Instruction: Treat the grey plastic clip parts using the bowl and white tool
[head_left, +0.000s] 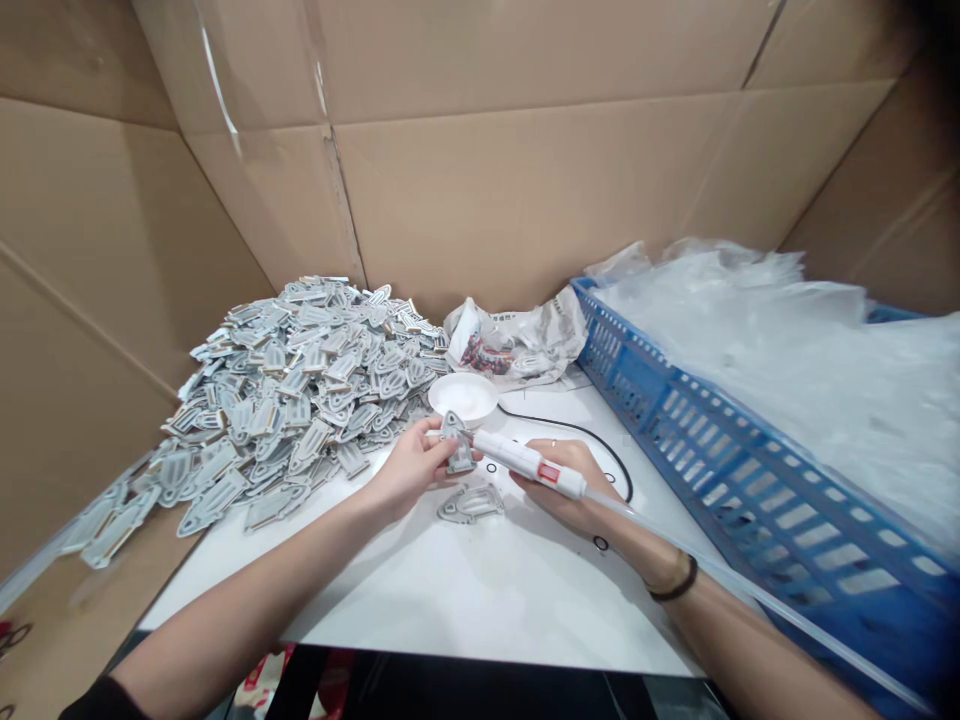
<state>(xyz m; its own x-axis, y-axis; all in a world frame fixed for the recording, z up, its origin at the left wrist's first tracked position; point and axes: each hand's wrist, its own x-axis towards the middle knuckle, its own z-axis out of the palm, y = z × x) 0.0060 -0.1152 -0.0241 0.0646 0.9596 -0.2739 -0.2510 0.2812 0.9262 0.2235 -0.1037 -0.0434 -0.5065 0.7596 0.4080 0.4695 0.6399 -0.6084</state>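
My left hand pinches a small grey slotted part with a pointed, holed end, upright above the table. My right hand grips a white pen-shaped tool with a red-framed label; a clear tube runs from its rear end past my forearm. The tool's tip is at the part's edge; whether they touch I cannot tell. Just below lies another grey slotted part. A white shallow bowl stands right behind my hands, its contents too pale to make out.
A large heap of similar grey parts covers the left side. Crumpled printed paper holds small reddish pieces at the back. On the right stands a blue plastic crate with clear plastic bags. A black cord and small black rings lie nearby. Cardboard walls surround the table.
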